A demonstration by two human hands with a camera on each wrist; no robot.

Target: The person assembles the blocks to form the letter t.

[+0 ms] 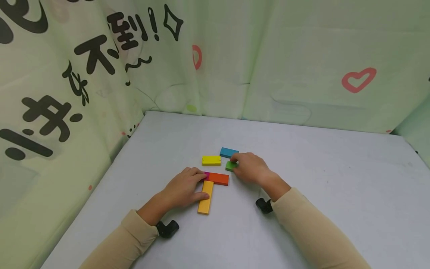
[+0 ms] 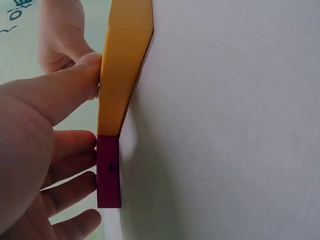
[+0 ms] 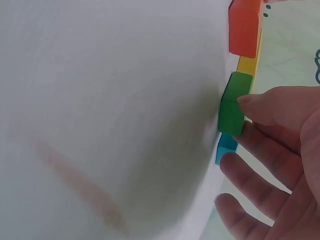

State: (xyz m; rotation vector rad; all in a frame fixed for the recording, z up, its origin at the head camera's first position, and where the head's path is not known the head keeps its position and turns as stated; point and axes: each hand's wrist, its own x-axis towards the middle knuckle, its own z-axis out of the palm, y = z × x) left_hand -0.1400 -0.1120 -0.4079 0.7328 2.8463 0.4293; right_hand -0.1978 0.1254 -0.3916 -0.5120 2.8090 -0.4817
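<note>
My left hand [image 1: 183, 188] lies over two blocks. Its thumb touches the top of a long amber block [image 1: 204, 206], and its fingertips rest on a magenta block [image 2: 109, 172]. A red-orange block [image 1: 220, 179] lies against the magenta one, and the amber block meets them from the near side. To the right, my right hand [image 1: 251, 168] pinches a small green block [image 3: 235, 107] between thumb and index finger, its other fingers loosely spread. Just beyond the green block lie a blue block [image 1: 228, 152] and, to the left, a yellow block [image 1: 211, 161].
The blocks are on a white tabletop [image 1: 329, 194]. A pale green curtain [image 1: 289, 63] with dark lettering and red hearts hangs behind and along the left side. Black wrist-camera mounts [image 1: 167, 228] stick out under both wrists.
</note>
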